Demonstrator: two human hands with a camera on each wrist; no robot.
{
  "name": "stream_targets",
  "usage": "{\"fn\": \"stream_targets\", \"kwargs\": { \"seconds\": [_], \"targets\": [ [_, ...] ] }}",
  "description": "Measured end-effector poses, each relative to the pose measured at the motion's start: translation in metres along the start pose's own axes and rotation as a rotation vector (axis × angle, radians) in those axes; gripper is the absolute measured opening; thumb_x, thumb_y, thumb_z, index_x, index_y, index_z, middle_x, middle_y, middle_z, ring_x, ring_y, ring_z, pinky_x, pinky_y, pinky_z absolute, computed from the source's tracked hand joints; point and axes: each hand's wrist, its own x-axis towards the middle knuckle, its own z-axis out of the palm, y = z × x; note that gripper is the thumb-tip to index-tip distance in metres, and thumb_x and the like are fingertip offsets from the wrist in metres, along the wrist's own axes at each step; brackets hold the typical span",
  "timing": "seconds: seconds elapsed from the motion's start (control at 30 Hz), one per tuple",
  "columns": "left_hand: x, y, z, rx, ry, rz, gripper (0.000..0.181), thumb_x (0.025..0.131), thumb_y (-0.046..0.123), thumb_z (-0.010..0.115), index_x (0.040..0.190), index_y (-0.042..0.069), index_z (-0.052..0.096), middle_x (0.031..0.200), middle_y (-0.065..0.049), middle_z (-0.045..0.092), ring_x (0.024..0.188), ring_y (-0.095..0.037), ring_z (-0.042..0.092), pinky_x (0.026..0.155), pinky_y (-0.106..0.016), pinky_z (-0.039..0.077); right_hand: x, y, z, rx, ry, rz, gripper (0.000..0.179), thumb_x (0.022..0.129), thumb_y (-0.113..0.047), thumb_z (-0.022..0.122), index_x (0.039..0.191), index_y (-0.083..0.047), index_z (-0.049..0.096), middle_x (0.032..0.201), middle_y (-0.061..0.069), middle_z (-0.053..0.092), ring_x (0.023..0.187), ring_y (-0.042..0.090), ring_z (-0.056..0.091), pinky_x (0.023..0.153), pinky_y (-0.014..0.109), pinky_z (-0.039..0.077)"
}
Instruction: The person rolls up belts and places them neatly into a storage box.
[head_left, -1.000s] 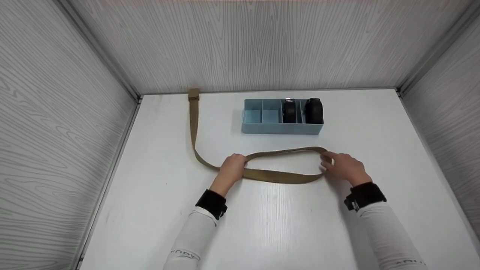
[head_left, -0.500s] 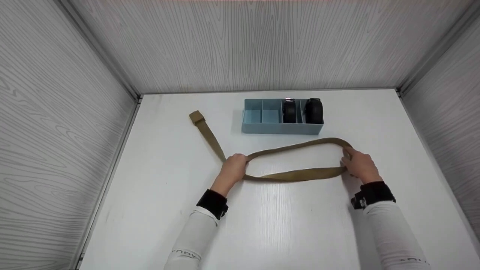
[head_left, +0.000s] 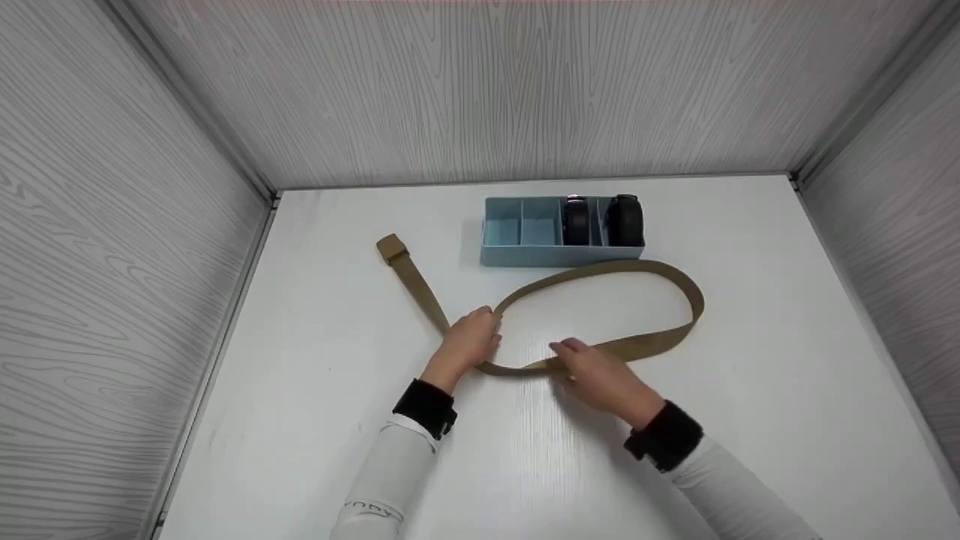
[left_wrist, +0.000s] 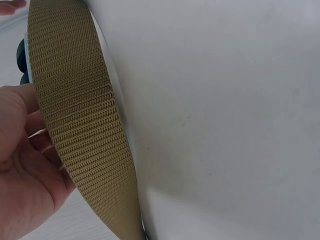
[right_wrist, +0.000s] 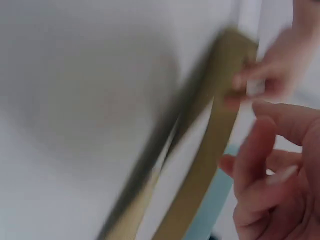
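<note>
A khaki webbing belt (head_left: 645, 346) lies on the white table, looped out to the right. Its buckle (head_left: 391, 246) end points up and left. At the loop's left side my left hand (head_left: 469, 339) grips the belt where strands meet; in the left wrist view the woven strap (left_wrist: 90, 115) passes in front of that hand. My right hand (head_left: 600, 375) is over the loop's near strand in the head view. In the right wrist view its fingers (right_wrist: 255, 155) are loosely bent with nothing between them, the strap (right_wrist: 200, 170) running beside them.
Behind the loop stands a light blue box (head_left: 559, 256) with compartments in a row. Two black rolled items (head_left: 625, 221), seemingly coiled belts, fill its right compartments. Grey wood-grain panels (head_left: 480, 97) wall in the table's back and sides.
The buckle end has been drawn nearer from the back edge. My right hand pulled the loop rightward, let go and came left toward my left hand, which stayed put. The loop has widened.
</note>
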Motion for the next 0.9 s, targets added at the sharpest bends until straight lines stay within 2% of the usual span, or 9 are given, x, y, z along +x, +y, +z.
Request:
{"fn": "stream_targets", "kwargs": {
  "seconds": [0.07,0.17,0.3,0.47,0.57,0.73,0.9],
  "targets": [
    [0.0,0.0,0.001,-0.007,-0.003,0.001,0.007,0.092,0.001,0.06,0.093,0.0,0.067,0.094,-0.01,0.06,0.081,-0.023,0.06,0.073,-0.036,0.051,0.004,-0.009,0.014,-0.076,0.022,-0.069,0.03,0.084,-0.003,0.073,0.111,0.006,0.063,0.1,0.018,0.063,0.079,0.029,0.066,0.067,0.037,0.055],
    [0.001,-0.001,0.001,-0.01,0.0,-0.006,0.013,0.096,0.0,0.055,0.095,-0.002,0.068,0.093,-0.011,0.06,0.081,-0.023,0.059,0.073,-0.036,0.051,0.007,-0.008,0.026,-0.175,0.09,-0.066,0.012,0.08,0.009,0.072,0.087,0.003,0.064,0.078,0.014,0.059,0.06,0.026,0.061,0.05,0.035,0.05],
    [0.001,-0.003,-0.001,-0.011,0.007,-0.045,0.019,0.101,0.003,0.049,0.101,-0.004,0.067,0.095,-0.012,0.061,0.084,-0.024,0.061,0.074,-0.037,0.052,0.003,0.007,0.02,-0.204,0.119,-0.039,0.019,0.073,0.019,0.066,0.072,0.001,0.062,0.066,0.012,0.055,0.054,0.026,0.059,0.045,0.037,0.047],
    [0.002,-0.005,-0.005,-0.055,0.029,-0.096,0.018,0.099,0.004,0.051,0.106,-0.007,0.064,0.099,-0.014,0.062,0.09,-0.026,0.064,0.078,-0.038,0.052,-0.01,0.034,0.002,-0.167,0.079,0.033,0.017,0.073,0.017,0.066,0.073,0.0,0.065,0.066,0.013,0.059,0.06,0.027,0.061,0.05,0.038,0.049],
    [0.001,-0.005,-0.007,-0.043,0.041,-0.077,0.017,0.097,0.002,0.054,0.107,-0.007,0.065,0.101,-0.014,0.063,0.091,-0.026,0.065,0.078,-0.037,0.053,-0.021,0.056,-0.009,-0.115,0.042,0.117,0.011,0.078,0.013,0.068,0.076,0.002,0.068,0.07,0.013,0.062,0.066,0.028,0.063,0.057,0.038,0.051],
    [-0.002,-0.004,-0.01,0.036,0.069,-0.018,0.018,0.094,-0.005,0.057,0.109,-0.005,0.065,0.099,-0.011,0.062,0.084,-0.023,0.065,0.072,-0.034,0.053,-0.041,0.095,-0.028,-0.012,0.013,0.24,0.008,0.082,0.01,0.067,0.081,0.004,0.072,0.078,0.014,0.067,0.075,0.03,0.065,0.067,0.043,0.052],
    [-0.004,-0.002,-0.013,0.059,0.094,0.0,0.018,0.094,-0.006,0.056,0.11,-0.005,0.065,0.097,-0.011,0.062,0.082,-0.023,0.065,0.07,-0.034,0.053,-0.055,0.124,-0.043,0.054,0.019,0.358,0.01,0.087,0.008,0.063,0.086,0.006,0.072,0.084,0.019,0.07,0.077,0.032,0.066,0.068,0.046,0.051]
  ]
}}
